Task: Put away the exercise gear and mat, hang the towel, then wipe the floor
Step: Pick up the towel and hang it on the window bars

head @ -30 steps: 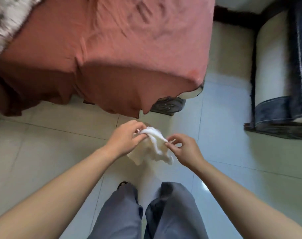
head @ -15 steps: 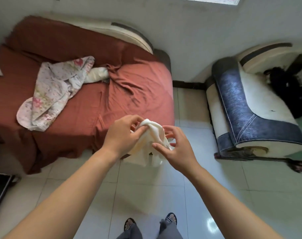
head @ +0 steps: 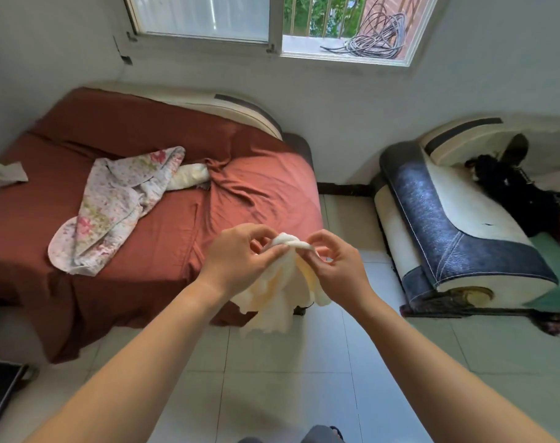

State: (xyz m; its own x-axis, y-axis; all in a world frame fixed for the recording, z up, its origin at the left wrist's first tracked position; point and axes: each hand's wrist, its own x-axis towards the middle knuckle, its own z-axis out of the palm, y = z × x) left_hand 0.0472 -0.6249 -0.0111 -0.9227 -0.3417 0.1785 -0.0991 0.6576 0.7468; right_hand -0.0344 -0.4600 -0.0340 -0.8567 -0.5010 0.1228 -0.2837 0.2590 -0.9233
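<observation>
From my station I see a small room with a pale tiled floor [head: 288, 378], and I take the bed [head: 163, 251] under its rust-red sheet as my reference. A crumpled floral cloth [head: 112, 206] lies on the bed's middle, and a grey cloth [head: 2, 177] sits at its far left edge. On the wall behind the bed is a window [head: 272, 20], with a coil of cable [head: 374, 39] on the sill. To the right of the bed, across a strip of tile, stands a blue and cream armchair [head: 448, 225]. Both hands are raised in front of the bed's near right corner. The left hand [head: 240, 260] grips the bunched top of the white cloth [head: 282, 292], fingers curled round it. The right hand [head: 336, 270] pinches the same bunch between thumb and forefinger, close beside the left. The rest of the cloth hangs loose beneath them, clear of the floor.
</observation>
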